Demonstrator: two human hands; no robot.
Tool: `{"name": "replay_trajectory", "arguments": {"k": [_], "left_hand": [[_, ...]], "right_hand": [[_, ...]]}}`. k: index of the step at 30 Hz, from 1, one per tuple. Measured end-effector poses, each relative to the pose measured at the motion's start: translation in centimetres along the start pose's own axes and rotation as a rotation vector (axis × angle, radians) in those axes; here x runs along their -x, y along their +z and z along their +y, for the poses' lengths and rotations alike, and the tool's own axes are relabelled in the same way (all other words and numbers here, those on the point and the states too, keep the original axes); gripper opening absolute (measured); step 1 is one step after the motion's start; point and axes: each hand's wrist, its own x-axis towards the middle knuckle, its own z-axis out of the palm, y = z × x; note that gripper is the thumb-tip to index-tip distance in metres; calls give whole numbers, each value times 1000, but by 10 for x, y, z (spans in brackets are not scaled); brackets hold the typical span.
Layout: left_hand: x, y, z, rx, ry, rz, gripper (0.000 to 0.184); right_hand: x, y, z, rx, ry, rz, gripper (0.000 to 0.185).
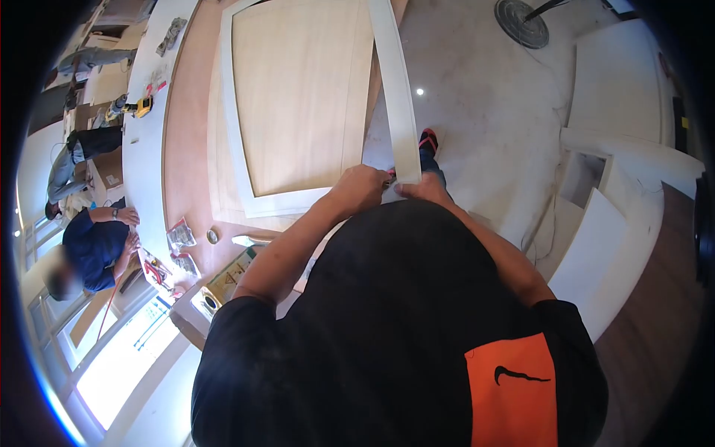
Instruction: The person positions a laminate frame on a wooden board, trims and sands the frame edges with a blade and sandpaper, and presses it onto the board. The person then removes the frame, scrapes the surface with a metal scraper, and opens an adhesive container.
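A long white strip (398,97) runs down the right side of the light wooden panel (302,89), its near end close to my body. My right hand (426,191) is closed around that near end, the thumb reaching across it. Just left of it, my left hand (359,189) is closed, fingers bent, near the strip's edge. A small dark and red bit shows by its fingertips, too small to name. A white frame border (238,119) lies on the panel's left and near sides. My black shirt hides part of my right hand.
Left of the panel, a white board (149,141) carries a yellow drill (141,106). A tape roll (213,235) and plastic bags (181,235) lie nearer. A co-worker (97,238) leans hands on the board. White cabinet parts (588,253) stand right; a round stand base (521,22) is on the floor.
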Motion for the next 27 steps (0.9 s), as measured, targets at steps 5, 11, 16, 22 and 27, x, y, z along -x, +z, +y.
{"name": "replay_trajectory", "arguments": {"k": [5, 11, 16, 22, 27], "left_hand": [[-8, 8, -3, -114, 35, -99, 22], [-12, 6, -6, -51, 23, -60, 23], [-3, 1, 3, -97, 76, -81, 25], [-12, 8, -5, -85, 54, -60, 24], [-12, 14, -8, -54, 33, -65, 22]], "right_hand": [[-4, 5, 19, -38, -87, 22, 32], [-2, 2, 1, -68, -26, 7, 36], [1, -1, 13, -12, -134, 31, 32], [-5, 0, 17, -192, -63, -7, 31], [11, -4, -19, 20, 6, 0, 33]]}}
